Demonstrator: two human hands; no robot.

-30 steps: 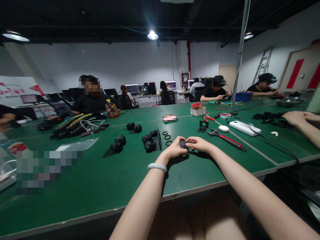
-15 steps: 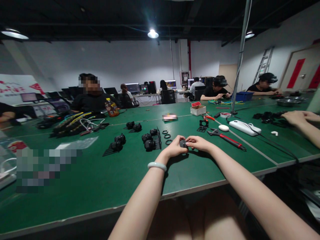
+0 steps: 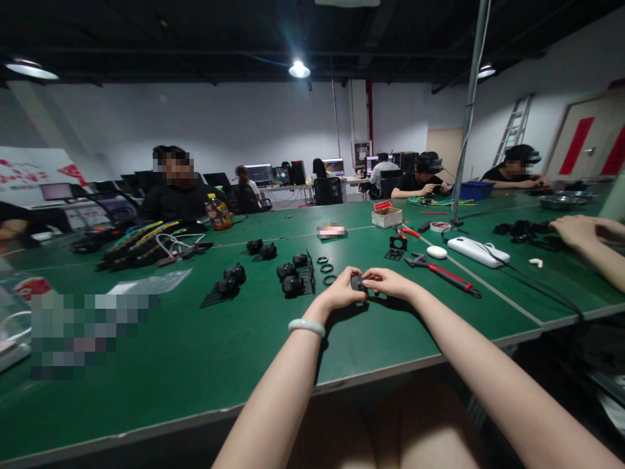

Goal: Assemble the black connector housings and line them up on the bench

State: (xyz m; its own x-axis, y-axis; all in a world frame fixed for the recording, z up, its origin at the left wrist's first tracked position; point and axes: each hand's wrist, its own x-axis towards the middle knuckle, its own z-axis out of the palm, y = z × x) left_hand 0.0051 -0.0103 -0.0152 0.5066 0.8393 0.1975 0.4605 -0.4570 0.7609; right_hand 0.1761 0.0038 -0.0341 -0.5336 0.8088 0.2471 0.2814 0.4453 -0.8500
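Between my hands is a small dark round part (image 3: 358,284), partly hidden by my fingers; its exact kind is hard to make out. My left hand (image 3: 342,288), with a pale bangle on the wrist, is closed around its left side. My right hand (image 3: 389,283) pinches it from the right. Left of my hands lie several black rings (image 3: 327,268) in a row. Beyond them sit black cylindrical fittings (image 3: 293,284) on a slotted black plate. More such fittings (image 3: 229,281) rest farther left. A black bracket with a round hole (image 3: 398,244) stands past my right hand.
On the green table (image 3: 195,365) lie an adjustable wrench (image 3: 446,273), a white power strip (image 3: 478,251) with a cable, a round white piece (image 3: 436,252) and a small box (image 3: 387,214). A metal pole (image 3: 469,111) rises behind. A co-worker's hands (image 3: 586,234) are at the right.
Both hands stay in nearly the same place around the dark part, with only slight finger movement. The view has tilted very slightly.
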